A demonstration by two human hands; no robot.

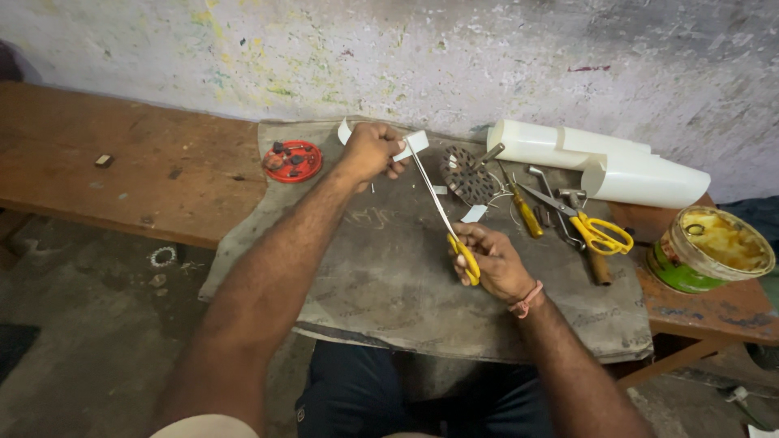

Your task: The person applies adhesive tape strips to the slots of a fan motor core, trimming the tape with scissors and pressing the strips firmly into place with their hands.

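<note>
At the far left of the wooden table (122, 174) lies a small dark block (103, 161), well apart from everything else. A grey cloth mat (389, 276) covers the middle of the table and hangs over its front edge. On the mat's left corner sits a red round lid (293, 161) holding a few small dark pieces.

Just right of the lid, the left hand (369, 152) is raised above the mat, its fingers (396, 169) clenched around a strip of white plastic sheet (412, 143) that sticks out on both sides of the fist. The long blades of the yellow-handled scissors (445, 217) reach up to this strip, their tips touching it near the fist. The right hand (495, 261) is lower and nearer the mat's front, fingers closed through the scissors' yellow loops.

Behind the blades lies a round perforated metal disc (466, 174), with small white offcuts (474, 213) beside it. Further right on the mat are a yellow-handled screwdriver (526, 212), a second pair of yellow-handled scissors (588, 225) and a hammer with a wooden handle (591, 247), all lying close together. Rolls of white sheet (600, 162) rest against the wall behind them. At the far right stands an open green tin (710, 247) with yellowish contents.
</note>
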